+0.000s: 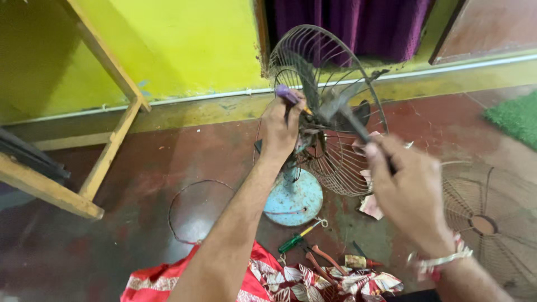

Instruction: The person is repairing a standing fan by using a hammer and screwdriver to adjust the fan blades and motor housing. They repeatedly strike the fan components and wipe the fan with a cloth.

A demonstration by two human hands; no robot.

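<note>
Fan: my table fan stands on the red floor straight ahead of me, upright on its round blue base; only the rear wire guard is on it, opening toward my right.
Long axis: the stand runs near vertical from the base up to the motor hub; the hub's shaft points right, toward my right hand.
Left hand: closed around a purple-handled screwdriver, pressed against the hub from the left side. This hand is the nearer one to the hub, touching it.
Right hand: clamped on a dark, slim tool whose long axis slants up and left, its far end reaching the hub; the tool's kind I cannot tell, it is blurred.
Hands: apart, one on each side of the hub.
Front guard: lies flat on the floor to my right, well apart from the fan.
Spare tools: a green-handled screwdriver and orange-handled pliers lie near the base, just before my patterned cloth.
</note>
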